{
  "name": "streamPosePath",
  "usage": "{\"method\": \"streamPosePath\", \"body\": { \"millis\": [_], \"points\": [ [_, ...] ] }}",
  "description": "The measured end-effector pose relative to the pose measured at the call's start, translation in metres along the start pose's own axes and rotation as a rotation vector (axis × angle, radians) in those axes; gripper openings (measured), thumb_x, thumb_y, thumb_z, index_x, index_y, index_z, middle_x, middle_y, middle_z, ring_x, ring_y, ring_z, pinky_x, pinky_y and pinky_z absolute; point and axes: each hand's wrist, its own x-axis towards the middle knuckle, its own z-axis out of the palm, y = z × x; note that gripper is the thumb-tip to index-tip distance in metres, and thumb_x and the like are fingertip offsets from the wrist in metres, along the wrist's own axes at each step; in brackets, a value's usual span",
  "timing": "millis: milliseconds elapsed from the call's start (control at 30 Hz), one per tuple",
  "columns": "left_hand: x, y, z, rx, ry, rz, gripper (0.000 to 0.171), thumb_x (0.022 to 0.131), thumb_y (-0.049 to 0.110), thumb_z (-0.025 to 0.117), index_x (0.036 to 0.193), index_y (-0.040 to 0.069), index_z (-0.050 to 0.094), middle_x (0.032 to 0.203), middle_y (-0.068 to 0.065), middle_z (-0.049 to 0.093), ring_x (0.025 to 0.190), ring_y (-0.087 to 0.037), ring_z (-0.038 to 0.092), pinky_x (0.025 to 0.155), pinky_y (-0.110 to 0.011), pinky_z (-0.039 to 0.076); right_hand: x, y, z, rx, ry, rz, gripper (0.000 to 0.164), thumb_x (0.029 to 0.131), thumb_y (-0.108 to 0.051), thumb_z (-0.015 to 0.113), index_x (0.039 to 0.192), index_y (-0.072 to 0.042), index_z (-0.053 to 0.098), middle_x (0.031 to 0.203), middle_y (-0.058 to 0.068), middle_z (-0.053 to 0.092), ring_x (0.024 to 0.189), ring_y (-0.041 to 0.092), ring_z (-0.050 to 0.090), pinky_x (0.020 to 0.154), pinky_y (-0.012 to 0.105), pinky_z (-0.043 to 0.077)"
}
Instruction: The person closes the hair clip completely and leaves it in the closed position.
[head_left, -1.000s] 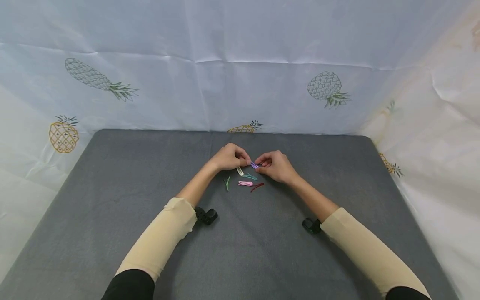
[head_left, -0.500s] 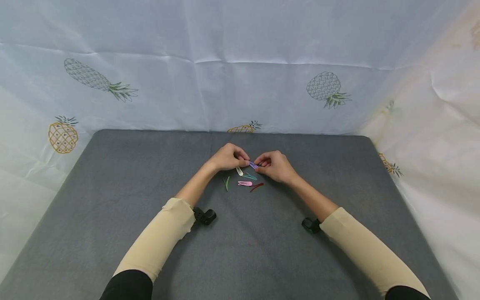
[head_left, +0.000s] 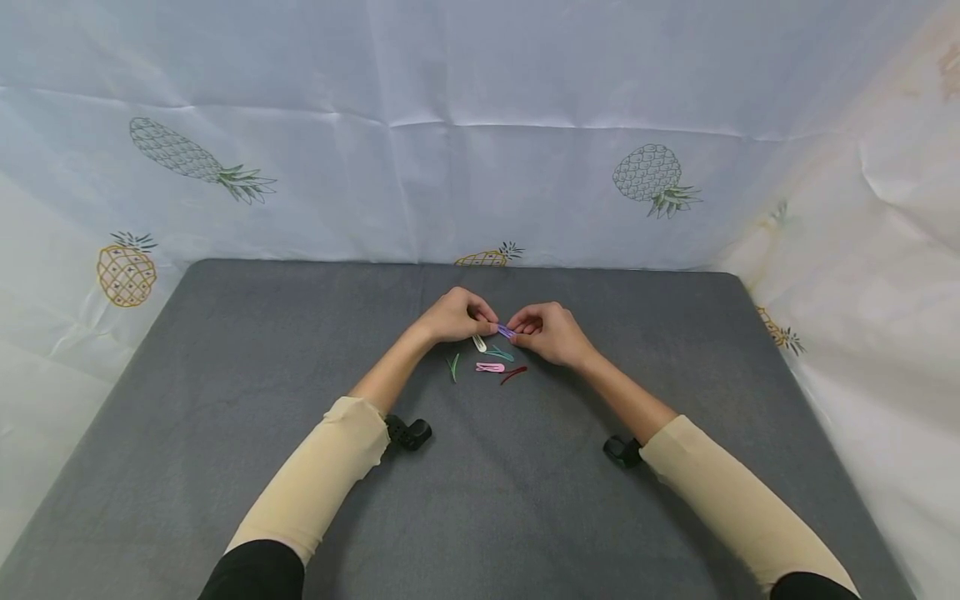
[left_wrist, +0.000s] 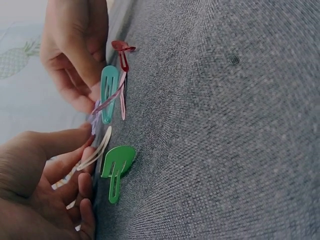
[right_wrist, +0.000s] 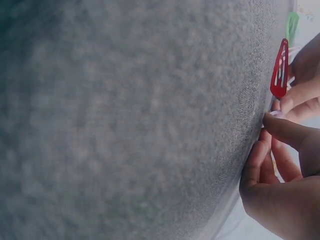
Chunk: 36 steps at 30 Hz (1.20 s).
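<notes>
Left hand (head_left: 453, 317): you pinch the purple clip (head_left: 507, 331).
Right hand (head_left: 551, 332): you pinch its other end.
Pink clip (head_left: 491, 367): just below the purple clip.

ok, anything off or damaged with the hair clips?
Nothing stands out. Both hands pinch the purple clip; the cream, teal, green, pink and red clips lie loose, intact, on the grey mat.

Grey felt-covered table (head_left: 225, 400) fills scene. Near its middle, small cluster of hair clips lies on cloth: cream clip (head_left: 480, 342) farthest, teal clip (head_left: 501, 353) just right of it, green clip (head_left: 453, 367) at left, pink clip (head_left: 491, 367) in middle, dark red clip (head_left: 514, 374) nearest, at right.
</notes>
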Motion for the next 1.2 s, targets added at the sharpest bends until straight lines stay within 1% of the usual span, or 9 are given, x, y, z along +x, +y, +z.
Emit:
{"method": "streamPosePath", "body": {
  "millis": [267,400,533,633,767,867,933,1033,1200],
  "points": [
    [-0.001,0.000,0.000,0.000,0.002,0.004,0.016,0.098,0.012,0.078,0.108,0.000,0.082,0.094,-0.009,0.079,0.079,-0.010,0.062,0.075,-0.023,0.046,0.000,0.000,0.001,0.006,-0.005,-0.008,0.013,0.098,-0.005,0.078,0.110,0.000,0.080,0.098,0.016,0.079,0.083,0.017,0.070,0.074,0.025,0.054],
    [-0.002,0.001,0.000,-0.002,0.007,0.018,0.014,0.098,0.011,0.078,0.106,0.000,0.082,0.093,-0.010,0.078,0.078,-0.009,0.061,0.075,-0.023,0.046,-0.001,0.000,0.001,0.016,0.002,-0.021,0.015,0.099,-0.005,0.076,0.112,0.001,0.081,0.098,0.016,0.079,0.082,0.016,0.070,0.073,0.024,0.054],
    [-0.006,0.003,-0.001,-0.005,0.014,0.038,0.014,0.099,0.011,0.077,0.106,-0.001,0.082,0.094,-0.011,0.078,0.080,-0.012,0.062,0.075,-0.024,0.045,-0.002,0.001,0.000,0.010,0.011,-0.039,0.017,0.101,-0.007,0.074,0.114,0.001,0.081,0.098,0.016,0.080,0.082,0.016,0.070,0.074,0.024,0.054],
    [-0.007,0.003,-0.001,-0.011,0.024,0.052,0.013,0.100,0.010,0.076,0.106,0.000,0.081,0.094,-0.012,0.078,0.081,-0.014,0.062,0.076,-0.025,0.045,-0.003,0.000,0.000,-0.006,0.019,-0.041,0.017,0.103,-0.009,0.072,0.115,-0.001,0.082,0.100,0.016,0.081,0.084,0.018,0.072,0.076,0.027,0.055],
    [-0.007,0.003,0.000,-0.034,0.029,0.067,0.013,0.101,0.010,0.075,0.106,0.000,0.081,0.093,-0.010,0.076,0.081,-0.013,0.061,0.076,-0.025,0.045,-0.004,-0.001,-0.002,-0.014,0.032,-0.054,0.017,0.105,-0.009,0.071,0.116,-0.002,0.081,0.105,0.016,0.081,0.091,0.023,0.075,0.082,0.033,0.058],
    [-0.008,0.004,-0.001,-0.055,0.034,0.082,0.012,0.101,0.010,0.075,0.105,-0.001,0.080,0.092,-0.009,0.074,0.077,-0.012,0.058,0.072,-0.026,0.044,-0.004,-0.002,-0.003,-0.010,0.045,-0.067,0.017,0.105,-0.007,0.070,0.116,-0.001,0.081,0.108,0.018,0.081,0.095,0.026,0.076,0.085,0.038,0.060],
    [-0.009,0.005,-0.001,-0.069,0.036,0.088,0.013,0.102,0.010,0.074,0.105,-0.001,0.079,0.091,-0.008,0.074,0.074,-0.011,0.055,0.070,-0.026,0.043,-0.004,-0.003,-0.004,-0.005,0.053,-0.073,0.016,0.105,-0.007,0.070,0.116,-0.001,0.081,0.110,0.018,0.081,0.096,0.027,0.077,0.085,0.039,0.061],
    [-0.011,0.008,-0.003,-0.085,0.032,0.094,0.013,0.103,0.010,0.073,0.105,0.000,0.079,0.092,-0.008,0.073,0.071,-0.010,0.052,0.068,-0.026,0.042,-0.005,-0.004,-0.007,0.008,0.062,-0.078,0.016,0.105,-0.007,0.070,0.116,-0.001,0.081,0.111,0.019,0.081,0.096,0.029,0.077,0.083,0.036,0.060],
    [-0.012,0.012,-0.004,-0.107,0.019,0.106,0.014,0.104,0.010,0.071,0.107,-0.001,0.078,0.091,-0.006,0.071,0.069,-0.011,0.050,0.068,-0.027,0.042,-0.006,-0.005,-0.010,0.028,0.071,-0.089,0.017,0.106,-0.006,0.069,0.117,0.000,0.080,0.111,0.021,0.081,0.096,0.031,0.077,0.079,0.029,0.057]
  ]
}}
